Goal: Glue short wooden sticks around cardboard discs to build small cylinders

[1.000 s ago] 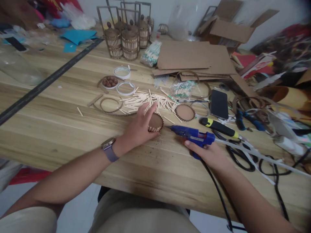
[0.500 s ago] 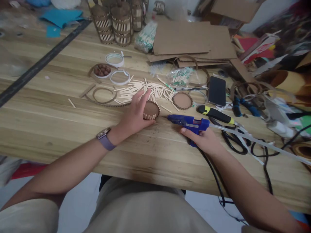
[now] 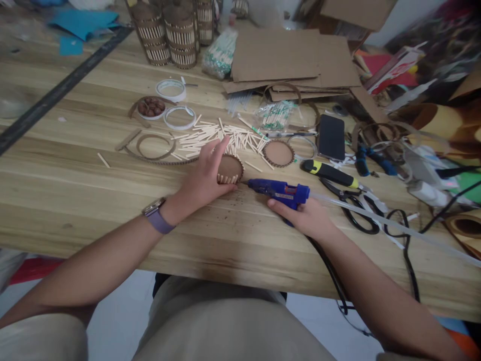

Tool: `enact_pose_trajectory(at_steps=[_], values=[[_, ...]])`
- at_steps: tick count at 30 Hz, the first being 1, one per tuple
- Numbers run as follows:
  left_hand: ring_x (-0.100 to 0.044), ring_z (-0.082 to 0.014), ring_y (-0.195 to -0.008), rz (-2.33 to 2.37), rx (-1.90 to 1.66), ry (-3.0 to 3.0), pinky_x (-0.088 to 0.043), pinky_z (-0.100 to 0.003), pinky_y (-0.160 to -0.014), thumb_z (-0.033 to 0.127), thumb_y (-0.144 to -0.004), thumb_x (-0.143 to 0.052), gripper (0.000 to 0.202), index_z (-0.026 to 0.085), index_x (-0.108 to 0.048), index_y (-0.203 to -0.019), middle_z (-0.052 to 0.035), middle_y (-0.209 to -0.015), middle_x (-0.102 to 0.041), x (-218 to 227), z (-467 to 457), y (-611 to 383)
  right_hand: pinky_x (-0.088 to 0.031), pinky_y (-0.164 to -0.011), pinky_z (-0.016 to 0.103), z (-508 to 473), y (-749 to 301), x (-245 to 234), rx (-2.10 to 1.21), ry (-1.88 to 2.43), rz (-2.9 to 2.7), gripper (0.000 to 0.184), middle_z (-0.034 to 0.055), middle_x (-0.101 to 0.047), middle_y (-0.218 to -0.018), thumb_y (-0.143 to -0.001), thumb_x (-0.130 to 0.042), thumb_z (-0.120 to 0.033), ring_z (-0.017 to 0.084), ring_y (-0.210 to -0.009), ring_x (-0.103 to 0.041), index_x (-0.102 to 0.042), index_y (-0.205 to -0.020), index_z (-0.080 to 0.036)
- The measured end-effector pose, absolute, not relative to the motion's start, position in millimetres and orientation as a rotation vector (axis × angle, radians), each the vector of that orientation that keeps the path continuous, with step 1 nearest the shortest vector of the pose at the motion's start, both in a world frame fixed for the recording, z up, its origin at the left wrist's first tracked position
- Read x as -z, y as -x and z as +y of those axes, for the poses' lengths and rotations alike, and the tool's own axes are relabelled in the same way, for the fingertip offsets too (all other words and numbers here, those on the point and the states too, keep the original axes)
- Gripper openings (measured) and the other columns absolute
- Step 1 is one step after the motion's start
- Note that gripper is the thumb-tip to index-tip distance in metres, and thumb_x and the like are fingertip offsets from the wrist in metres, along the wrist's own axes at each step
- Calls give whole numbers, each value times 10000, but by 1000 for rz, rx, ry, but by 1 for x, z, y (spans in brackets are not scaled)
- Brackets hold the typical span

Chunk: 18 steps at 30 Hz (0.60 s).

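Observation:
My left hand (image 3: 205, 176) grips a small round cardboard disc (image 3: 230, 169) with short wooden sticks glued along its near rim, fingers curled round its left side and forefinger stretched over it. My right hand (image 3: 302, 216) holds a blue glue gun (image 3: 280, 191) lying low over the wooden table (image 3: 93, 170), its nozzle pointing left and almost touching the disc. A pile of loose pale sticks (image 3: 218, 138) lies just behind the disc. A second cardboard disc (image 3: 278, 153) rests to the right of it.
Black scissors (image 3: 355, 213), a yellow-and-black cutter (image 3: 330, 174) and a dark phone (image 3: 330, 137) lie right of the glue gun. Cardboard sheets (image 3: 293, 60) and finished stick baskets (image 3: 169, 30) stand at the back. Tape rolls (image 3: 179, 118) and a cardboard ring (image 3: 154, 148) are left.
The view has tilted down a little, so everything sits higher in frame. The glue gun's nozzle has moved left, closer to the disc. My left hand keeps its hold.

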<state>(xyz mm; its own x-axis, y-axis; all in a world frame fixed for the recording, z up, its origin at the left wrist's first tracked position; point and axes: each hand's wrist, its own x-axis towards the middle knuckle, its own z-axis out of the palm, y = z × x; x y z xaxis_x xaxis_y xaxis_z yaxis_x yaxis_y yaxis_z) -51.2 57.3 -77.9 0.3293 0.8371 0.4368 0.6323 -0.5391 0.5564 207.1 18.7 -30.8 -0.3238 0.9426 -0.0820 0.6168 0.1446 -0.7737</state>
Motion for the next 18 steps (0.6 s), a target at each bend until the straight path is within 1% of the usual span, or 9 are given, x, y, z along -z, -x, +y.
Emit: enact_pose_trajectory(at_steps=[3,7,12,15,18], values=[[-304,-360,-1438,1315,-1033,-2313,-249,-578,-1197,385,-726,-837,1099,289,-131,-1563,-147,-1549,-319,78,57,50,-573,-868,417,19,-206,31,-1069,1473,-1989,323,39,-769,-1052,-837,-628,-475,289,-988,-701,-750,-1041,-257],[-327,-354,-1425,1335,-1027,-2321,-294,-557,-1180,342,-710,-849,1117,266,-135,-1565,-168,-1537,-328,78,57,50,-587,-812,401,21,-207,32,-1096,1472,-1982,348,46,-773,-986,-838,-617,-503,282,-935,-711,-748,-1011,-231],[-313,-366,-1432,1329,-1014,-2325,-265,-574,-1188,372,-727,-835,1103,282,-125,-1566,-156,-1552,-322,79,57,51,-582,-848,414,22,-209,34,-1059,1457,-2008,348,50,-774,-994,-838,-621,-521,284,-950,-717,-748,-999,-239],[-322,-360,-1428,1351,-1011,-2329,-277,-577,-1184,376,-726,-839,1108,290,-121,-1566,-155,-1547,-328,79,56,50,-585,-857,430,22,-210,35,-1087,1481,-2006,360,61,-779,-996,-833,-624,-528,291,-944,-722,-750,-993,-231],[-312,-361,-1436,1368,-1004,-2331,-272,-587,-1186,386,-726,-842,1110,298,-120,-1564,-148,-1553,-323,78,56,50,-580,-881,438,22,-209,34,-1105,1467,-2001,379,68,-775,-1038,-830,-626,-539,301,-984,-716,-753,-1026,-241]])
